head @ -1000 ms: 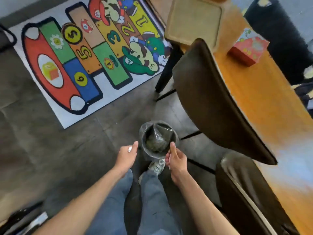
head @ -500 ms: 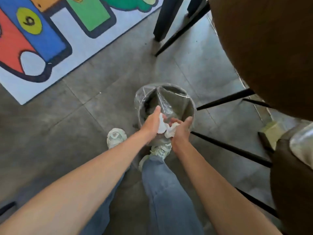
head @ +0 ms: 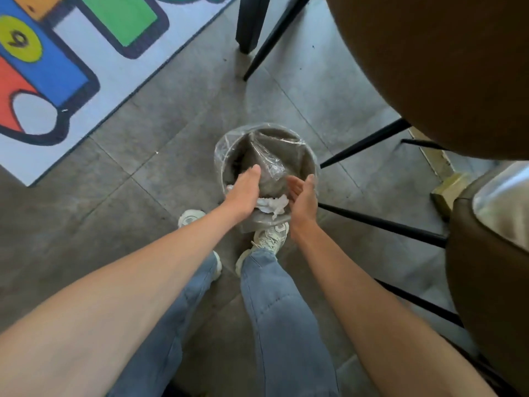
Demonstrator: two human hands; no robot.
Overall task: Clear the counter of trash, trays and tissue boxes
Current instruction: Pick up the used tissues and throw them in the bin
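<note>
Head view, looking straight down at a grey tiled floor (head: 160, 116). A person stands over a small round bin (head: 310, 160) lined with a clear plastic bag (head: 266, 156); the bin sits on the floor just in front of the person's pale shoes.

Both bare forearms reach forward from the lower edge of the picture and meet over the near rim of the bin. The left hand (head: 243, 190) is open, palm down, fingers straight and pointing into the bin's mouth. The right hand (head: 305, 196) is open too, turned on its edge with the palm facing left and the fingers loosely extended. Neither hand grips anything.

Between and just below the two hands lies a crumpled white wad of tissue (head: 272, 204), at the near rim of the bin. It touches or nearly touches the left palm; whether it rests on the liner or is falling cannot be told. The bin's open mouth lies directly beyond it, away from the person, and both hands are about equally near.

A bright play mat (head: 57, 67) covers the floor's upper left corner. A brown chair (head: 443, 67) fills the upper right, its black legs crossing the floor beside the bin, and a second chair (head: 492, 253) shows at the right edge. The worktop is out of view.
</note>
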